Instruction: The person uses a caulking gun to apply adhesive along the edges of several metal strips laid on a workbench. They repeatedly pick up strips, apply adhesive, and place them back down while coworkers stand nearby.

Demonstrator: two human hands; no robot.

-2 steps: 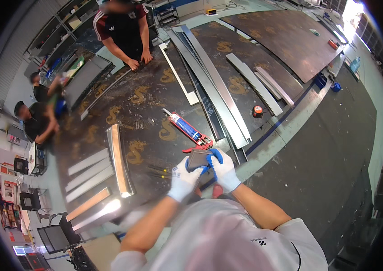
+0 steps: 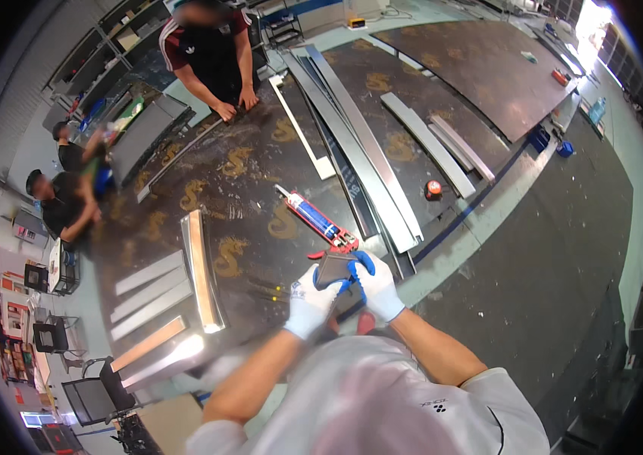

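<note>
Both of my hands wear white gloves with blue fingers and grip one small dark grey angular piece (image 2: 334, 268) above the table's near edge. My left hand (image 2: 314, 297) is closed on its left and lower side, and my right hand (image 2: 375, 283) on its right side. What exactly the piece is I cannot make out; the fingers cover part of it. Just beyond it lies a red caulking gun (image 2: 340, 241) with a blue cartridge (image 2: 312, 214), its nozzle pointing away to the left.
Long silver metal strips (image 2: 359, 155) lie across the dark table (image 2: 261, 197). An orange tape measure (image 2: 433, 189) rests right of them. Shorter strips (image 2: 151, 292) and a wood-coloured bar (image 2: 200, 265) lie at left. A co-worker (image 2: 211, 64) leans on the far edge; two more people (image 2: 64, 201) are at left.
</note>
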